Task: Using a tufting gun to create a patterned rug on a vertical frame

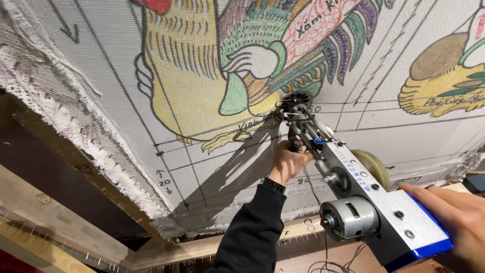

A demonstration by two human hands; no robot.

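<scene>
Grey-white woven backing cloth (126,131) fills most of the view, stretched taut over a wooden frame (60,222) whose bars carry rows of small metal tack points; its frayed white edges hang loose at the left and bottom. Drawn across it is a ruled grid with arrows and a large coloured bird design (222,65) in yellow, green, red and purple, and part of a second yellow and brown figure (439,81) shows at the far right. These colours look like flat drawn guide colours rather than raised pile, so the cloth seems largely unworked here, though the front face is hidden from this side. A tufting gun (348,182), silver and blue with a round grey motor, presses its needle end against the cloth just below the bird's green wing, near its yellow foot. The left hand (289,162), in a black sleeve with a dark wrist watch, is clenched around the gun's front handle. The right hand (454,217) lies over the blue rear end of the gun; whether its grip is closed there I cannot tell. Thin dark cable (328,265) loops below.
</scene>
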